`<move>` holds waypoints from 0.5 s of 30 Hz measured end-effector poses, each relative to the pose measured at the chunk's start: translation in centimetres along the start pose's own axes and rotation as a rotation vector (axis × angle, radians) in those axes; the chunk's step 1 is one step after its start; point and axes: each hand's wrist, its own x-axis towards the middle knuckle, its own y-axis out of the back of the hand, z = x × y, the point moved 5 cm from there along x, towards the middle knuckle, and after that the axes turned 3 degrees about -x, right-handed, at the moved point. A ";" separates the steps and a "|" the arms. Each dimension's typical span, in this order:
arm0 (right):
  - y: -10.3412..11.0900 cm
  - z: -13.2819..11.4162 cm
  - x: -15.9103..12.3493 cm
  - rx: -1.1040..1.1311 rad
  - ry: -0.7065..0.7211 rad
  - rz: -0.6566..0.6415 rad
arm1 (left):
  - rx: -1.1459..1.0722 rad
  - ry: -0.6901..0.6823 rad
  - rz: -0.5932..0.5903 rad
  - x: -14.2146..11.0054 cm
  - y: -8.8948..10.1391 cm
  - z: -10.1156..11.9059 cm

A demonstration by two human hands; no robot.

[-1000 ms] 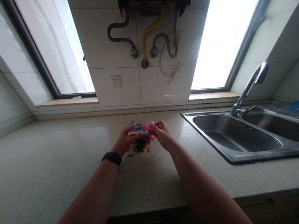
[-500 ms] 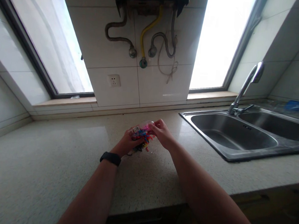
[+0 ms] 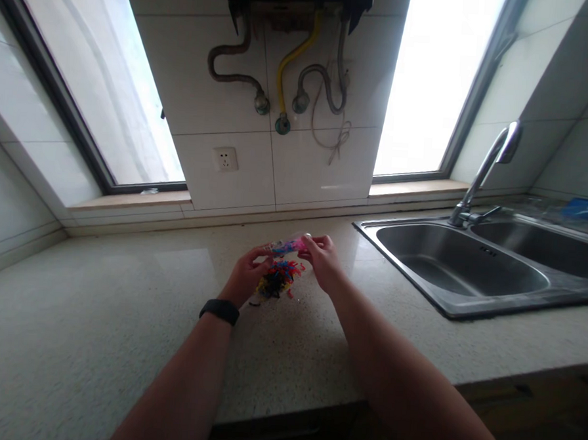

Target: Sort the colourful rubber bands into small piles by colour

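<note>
Both of my hands hold a clear plastic bag [image 3: 285,247] with small pink and blue pieces in it, raised a little over the counter. My left hand [image 3: 248,270], below a black wristband [image 3: 219,311], is closed on the bag's left end. At its right end, the fingers of my right hand [image 3: 323,258] pinch the plastic. Just beneath lies a loose pile of small colourful bits [image 3: 277,279], black, yellow, red and blue, too small to name. My left fingers partly cover the pile's upper left side.
A speckled stone counter [image 3: 121,329] runs below the tiled wall. On the right is a double steel sink [image 3: 454,310] with a chrome faucet [image 3: 488,168]. A socket [image 3: 225,158] and hoses [image 3: 282,75] are on the wall. Something blue [image 3: 585,210] lies beyond the sink.
The bag was tilted down over the pile half a second ago. It has since been lifted and levelled, leaving the pile more exposed. Both hands kept hold of it.
</note>
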 end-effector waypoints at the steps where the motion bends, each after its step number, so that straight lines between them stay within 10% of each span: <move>1: 0.0 0.1 0.0 -0.021 -0.007 -0.004 | 0.008 0.022 -0.003 0.0 0.0 -0.3; 15: -0.6 -2.6 -0.9 -0.243 0.368 0.001 | 0.057 0.153 0.120 0.5 1.5 -3.0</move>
